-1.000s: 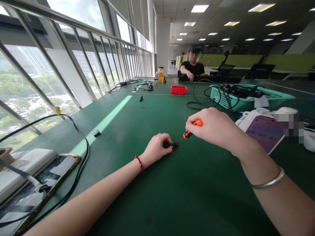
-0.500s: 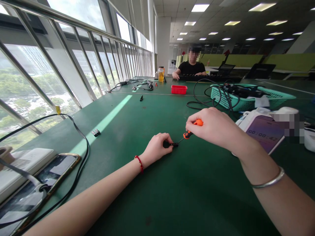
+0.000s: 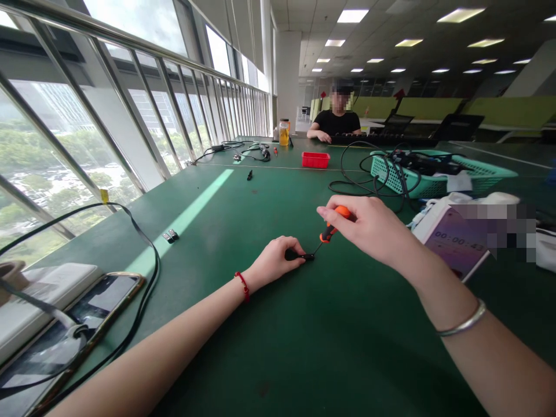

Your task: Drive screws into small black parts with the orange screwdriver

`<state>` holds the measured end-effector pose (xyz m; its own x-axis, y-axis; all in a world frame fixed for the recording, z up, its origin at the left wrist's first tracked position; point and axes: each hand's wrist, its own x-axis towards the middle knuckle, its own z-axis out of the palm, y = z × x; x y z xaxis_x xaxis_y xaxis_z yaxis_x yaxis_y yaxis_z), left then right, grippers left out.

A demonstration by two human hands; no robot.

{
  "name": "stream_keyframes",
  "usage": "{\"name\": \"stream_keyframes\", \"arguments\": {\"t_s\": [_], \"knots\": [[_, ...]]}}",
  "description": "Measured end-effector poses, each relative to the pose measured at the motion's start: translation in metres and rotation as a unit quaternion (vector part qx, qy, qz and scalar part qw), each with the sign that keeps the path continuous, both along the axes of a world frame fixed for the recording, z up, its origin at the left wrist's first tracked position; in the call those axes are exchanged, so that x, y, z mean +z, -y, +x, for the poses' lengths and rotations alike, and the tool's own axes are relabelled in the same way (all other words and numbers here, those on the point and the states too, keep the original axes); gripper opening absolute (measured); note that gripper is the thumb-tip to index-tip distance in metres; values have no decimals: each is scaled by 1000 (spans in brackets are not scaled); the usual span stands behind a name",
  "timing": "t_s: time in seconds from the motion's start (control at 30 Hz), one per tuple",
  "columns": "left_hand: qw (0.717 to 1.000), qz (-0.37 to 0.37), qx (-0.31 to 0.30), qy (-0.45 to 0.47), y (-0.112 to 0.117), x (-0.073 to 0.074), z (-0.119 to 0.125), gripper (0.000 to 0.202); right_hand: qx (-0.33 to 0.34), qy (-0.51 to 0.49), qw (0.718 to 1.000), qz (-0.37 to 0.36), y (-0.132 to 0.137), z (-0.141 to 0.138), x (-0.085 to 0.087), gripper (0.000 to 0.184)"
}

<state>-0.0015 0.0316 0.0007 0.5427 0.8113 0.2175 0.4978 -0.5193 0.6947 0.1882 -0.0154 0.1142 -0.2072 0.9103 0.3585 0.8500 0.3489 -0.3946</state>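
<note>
Pinched in my left hand (image 3: 280,259) is a small black part (image 3: 307,256), held down on the green table (image 3: 243,359); its exact kind is hard to make out. My right hand (image 3: 367,226) is closed around the orange and black handle of a screwdriver (image 3: 326,233). The screwdriver leans, with its thin shaft slanting down to the left and its tip at the right end of the black part. My fingers hide some of the part and some of the handle's top.
A red tray (image 3: 315,160) and a teal basket (image 3: 486,168) with black cables stand farther back. On the right a phone (image 3: 456,238) shows a timer. Small metal pieces (image 3: 171,236), a phone (image 3: 108,295) and a cable (image 3: 157,260) lie left. A person (image 3: 337,120) sits opposite.
My right hand has shifted slightly left and down, its grip on the screwdriver handle altered and the tool more upright. My left hand stays on the black part. The person opposite moved a hand.
</note>
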Motion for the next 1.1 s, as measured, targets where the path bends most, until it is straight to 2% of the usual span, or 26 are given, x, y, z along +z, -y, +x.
{"name": "stream_keyframes", "arguments": {"t_s": [0.07,0.13,0.23,0.3,0.37,0.57,0.63,0.9,1.0,1.1], "knots": [[999,-19,-23,12,-3,0,-5,8,-11,-38,999,16,2,-3,-6,41],[998,-38,-47,27,-6,0,-9,10,-15,-104,994,27,5,-6,-14,38],[996,-46,-61,40,-7,0,-14,11,-6,-234,972,25,15,-9,-27,29],[997,-44,-56,42,-6,0,-15,10,4,-277,960,28,25,-9,-36,27],[997,-38,-48,37,-3,1,-14,9,14,-281,959,23,36,-6,-46,26],[998,-30,-47,33,0,2,-14,7,-43,-342,939,0,65,11,-77,30],[998,-28,-52,34,-2,1,-14,8,-38,-348,937,-2,70,13,-82,30],[998,-10,-56,22,-4,0,-13,7,-85,-336,938,-12,82,7,-82,29],[998,-2,-66,16,-3,1,-12,5,-105,-310,945,10,83,10,-84,31],[998,28,-65,2,-2,1,-10,4,-92,-276,956,30,84,12,-84,30]]}}
